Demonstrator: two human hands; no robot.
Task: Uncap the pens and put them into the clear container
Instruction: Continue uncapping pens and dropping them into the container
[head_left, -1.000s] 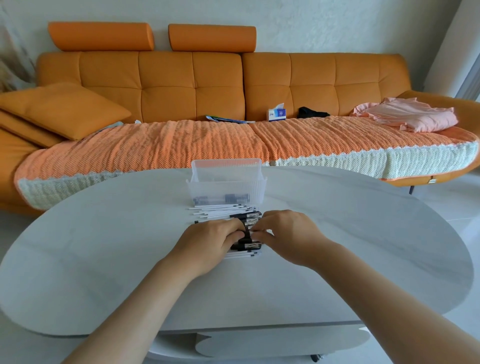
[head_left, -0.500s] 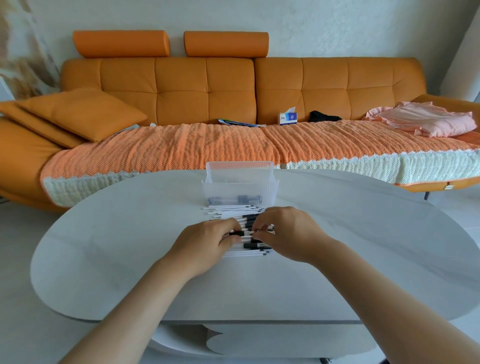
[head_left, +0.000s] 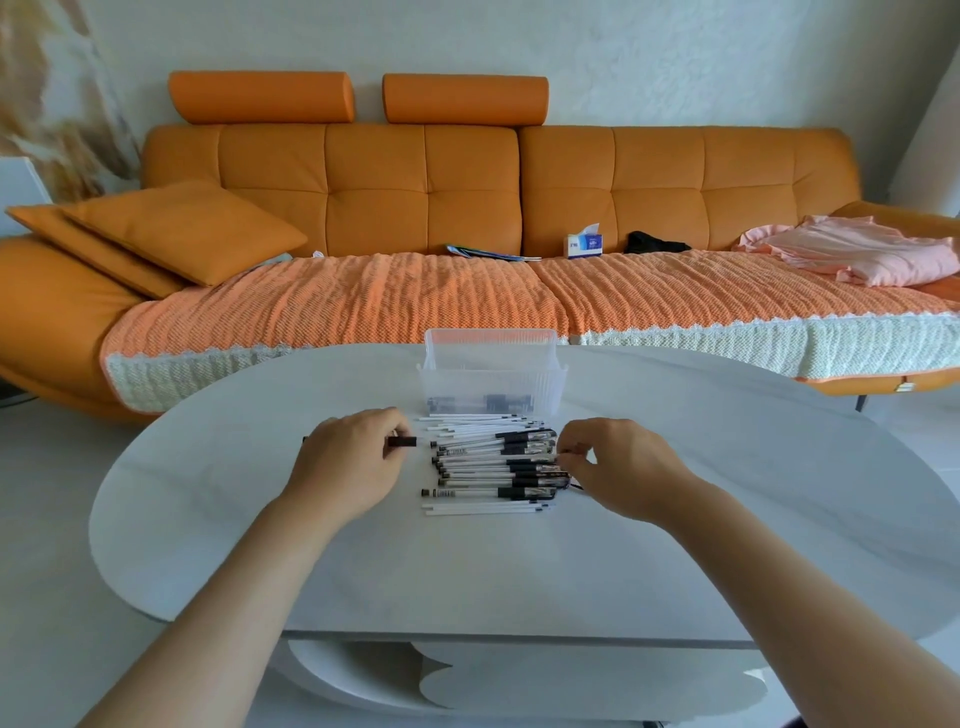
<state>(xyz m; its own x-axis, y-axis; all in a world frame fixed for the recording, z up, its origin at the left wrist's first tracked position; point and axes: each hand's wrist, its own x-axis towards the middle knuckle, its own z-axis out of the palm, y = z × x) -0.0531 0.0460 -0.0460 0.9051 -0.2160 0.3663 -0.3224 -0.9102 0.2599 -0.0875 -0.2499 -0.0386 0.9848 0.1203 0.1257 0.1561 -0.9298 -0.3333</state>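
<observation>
A pile of white pens (head_left: 488, 470) with black grips and caps lies on the white oval table (head_left: 727, 519), just in front of the clear container (head_left: 491, 374). The container holds a few dark pieces at its bottom. My left hand (head_left: 348, 467), left of the pile, grips one pen (head_left: 402, 441); its black end sticks out towards the pile. My right hand (head_left: 618, 467) is at the pile's right end, thumb and fingertips pinching a small dark piece that looks like a pen cap (head_left: 563, 460). Most of that piece is hidden by my fingers.
An orange sofa (head_left: 467, 197) with a knitted throw runs behind the table. On it lie cushions (head_left: 171, 234), a tissue box (head_left: 584, 244) and pink cloth (head_left: 857, 254). The table's near edge is at the bottom, with a shelf under it.
My hands were together over the pile on one pen. They have pulled apart: the left went left with the pen, the right went right with the small dark piece.
</observation>
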